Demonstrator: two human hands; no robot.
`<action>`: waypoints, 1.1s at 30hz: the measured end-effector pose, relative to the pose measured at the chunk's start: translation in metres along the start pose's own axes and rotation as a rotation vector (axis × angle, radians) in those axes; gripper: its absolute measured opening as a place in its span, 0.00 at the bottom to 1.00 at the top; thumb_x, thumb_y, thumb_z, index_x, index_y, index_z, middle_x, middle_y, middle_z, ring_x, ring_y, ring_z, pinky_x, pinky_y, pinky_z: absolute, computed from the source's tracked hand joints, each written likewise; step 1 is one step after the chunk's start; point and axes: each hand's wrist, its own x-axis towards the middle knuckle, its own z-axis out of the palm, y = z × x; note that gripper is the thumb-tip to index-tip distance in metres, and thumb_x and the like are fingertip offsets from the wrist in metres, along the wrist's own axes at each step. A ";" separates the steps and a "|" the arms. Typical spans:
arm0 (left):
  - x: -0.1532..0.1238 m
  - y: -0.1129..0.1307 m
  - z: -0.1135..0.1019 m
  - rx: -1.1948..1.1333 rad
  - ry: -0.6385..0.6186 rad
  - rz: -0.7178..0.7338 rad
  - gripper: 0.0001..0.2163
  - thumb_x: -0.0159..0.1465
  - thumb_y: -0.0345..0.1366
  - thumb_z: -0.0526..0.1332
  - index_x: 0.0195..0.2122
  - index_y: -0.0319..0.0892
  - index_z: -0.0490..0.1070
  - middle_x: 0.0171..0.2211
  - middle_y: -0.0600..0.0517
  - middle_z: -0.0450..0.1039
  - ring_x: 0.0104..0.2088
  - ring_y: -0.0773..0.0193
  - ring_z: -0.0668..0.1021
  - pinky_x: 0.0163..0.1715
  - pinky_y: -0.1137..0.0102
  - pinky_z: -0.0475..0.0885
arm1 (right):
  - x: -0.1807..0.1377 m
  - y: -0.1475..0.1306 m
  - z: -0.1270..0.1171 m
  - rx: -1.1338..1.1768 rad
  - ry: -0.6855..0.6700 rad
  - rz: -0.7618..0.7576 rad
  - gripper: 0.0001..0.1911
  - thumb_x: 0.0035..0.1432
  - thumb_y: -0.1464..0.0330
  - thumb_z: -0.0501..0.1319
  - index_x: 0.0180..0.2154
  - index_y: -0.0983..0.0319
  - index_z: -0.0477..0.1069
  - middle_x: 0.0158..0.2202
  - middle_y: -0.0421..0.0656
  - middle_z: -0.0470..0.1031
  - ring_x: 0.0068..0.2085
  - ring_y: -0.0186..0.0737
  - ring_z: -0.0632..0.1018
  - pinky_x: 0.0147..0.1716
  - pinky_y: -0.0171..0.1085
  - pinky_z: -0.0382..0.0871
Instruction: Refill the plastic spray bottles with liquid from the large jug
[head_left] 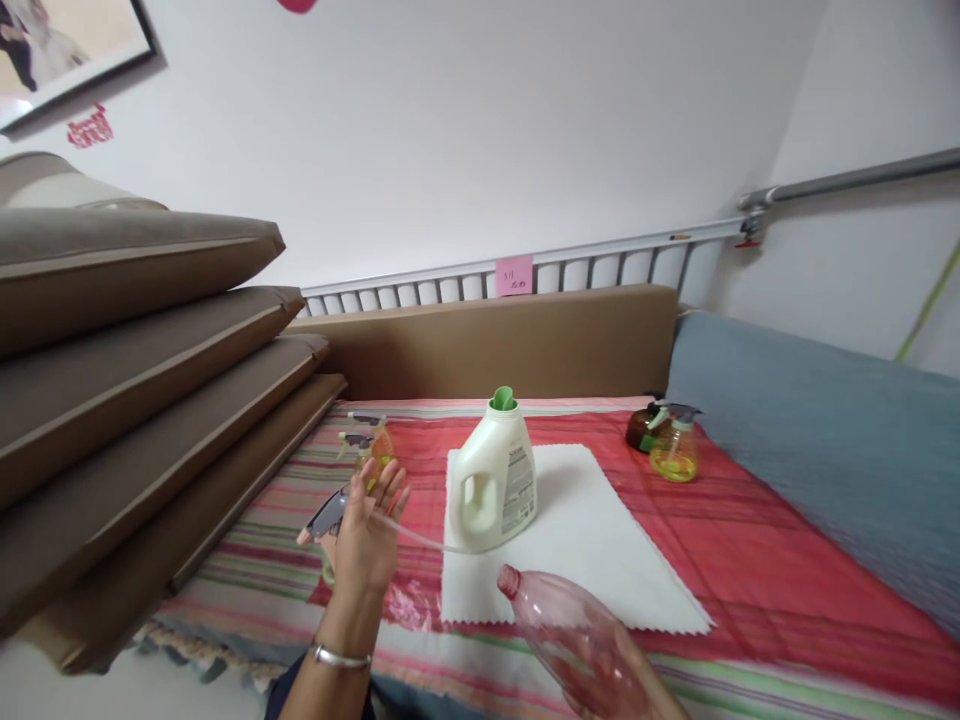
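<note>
My left hand (364,540) holds a grey spray trigger head (324,518), and its thin clear tube (420,540) trails to the right toward a white detergent jug (495,478). The fingers are loosely spread around the head. Low at the front, my right hand (611,685) grips a clear pink plastic bottle (559,615). The bottle is tilted, its uncapped neck pointing up and left. The jug has a green cap and stands upright on a white cloth (600,540), just beyond both hands.
Two small spray bottles (371,440) stand behind my left hand. A brown bottle (643,425) and a yellow spray bottle (675,452) stand at the right. Stacked brown cushions (135,350) fill the left. A red striped sheet (750,560) and a blue blanket (825,450) cover the bed.
</note>
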 end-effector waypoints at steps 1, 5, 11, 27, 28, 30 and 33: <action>-0.004 0.003 0.001 -0.014 -0.009 -0.018 0.16 0.60 0.49 0.59 0.44 0.47 0.71 0.45 0.45 0.76 0.48 0.56 0.76 0.52 0.57 0.65 | 0.001 0.001 0.004 0.014 0.006 0.031 0.33 0.32 0.47 0.69 0.44 0.49 0.72 0.35 0.42 0.80 0.43 0.56 0.78 0.44 0.53 0.69; -0.013 0.010 0.003 -0.040 -0.047 -0.053 0.16 0.61 0.49 0.58 0.45 0.46 0.70 0.48 0.44 0.74 0.50 0.55 0.74 0.51 0.58 0.65 | -0.006 -0.009 0.023 0.006 0.031 0.088 0.37 0.31 0.46 0.69 0.46 0.50 0.71 0.32 0.40 0.79 0.40 0.54 0.80 0.42 0.49 0.70; -0.025 0.004 0.012 -0.040 -0.067 -0.062 0.17 0.60 0.48 0.59 0.45 0.45 0.70 0.47 0.44 0.74 0.49 0.55 0.75 0.51 0.59 0.66 | -0.013 -0.012 0.044 -0.037 0.017 0.061 0.34 0.41 0.47 0.65 0.50 0.54 0.68 0.33 0.41 0.79 0.37 0.50 0.80 0.39 0.46 0.72; -0.071 -0.017 0.044 -0.044 -0.097 -0.055 0.24 0.58 0.55 0.57 0.45 0.40 0.70 0.40 0.41 0.77 0.41 0.53 0.78 0.44 0.59 0.70 | -0.022 -0.004 0.102 0.142 0.084 -0.203 0.40 0.34 0.52 0.72 0.49 0.53 0.61 0.40 0.41 0.74 0.34 0.47 0.79 0.40 0.53 0.72; -0.070 -0.017 0.045 -0.038 -0.097 -0.028 0.23 0.58 0.55 0.57 0.45 0.41 0.71 0.40 0.41 0.77 0.41 0.54 0.78 0.44 0.59 0.70 | -0.022 -0.004 0.100 0.151 0.100 -0.206 0.40 0.35 0.52 0.71 0.50 0.52 0.60 0.41 0.41 0.74 0.35 0.47 0.79 0.41 0.53 0.71; -0.068 -0.018 0.046 -0.018 -0.083 0.048 0.22 0.58 0.54 0.58 0.44 0.42 0.71 0.39 0.43 0.77 0.42 0.55 0.78 0.45 0.60 0.69 | -0.028 -0.006 0.100 0.168 0.128 -0.196 0.41 0.35 0.52 0.71 0.51 0.50 0.60 0.42 0.40 0.74 0.38 0.48 0.79 0.43 0.54 0.71; -0.070 -0.023 0.049 0.010 -0.070 0.124 0.21 0.57 0.52 0.60 0.45 0.43 0.71 0.40 0.45 0.77 0.44 0.56 0.77 0.46 0.62 0.68 | -0.044 -0.011 0.109 0.193 0.083 -0.182 0.41 0.35 0.55 0.72 0.52 0.51 0.60 0.43 0.39 0.74 0.41 0.48 0.78 0.46 0.54 0.70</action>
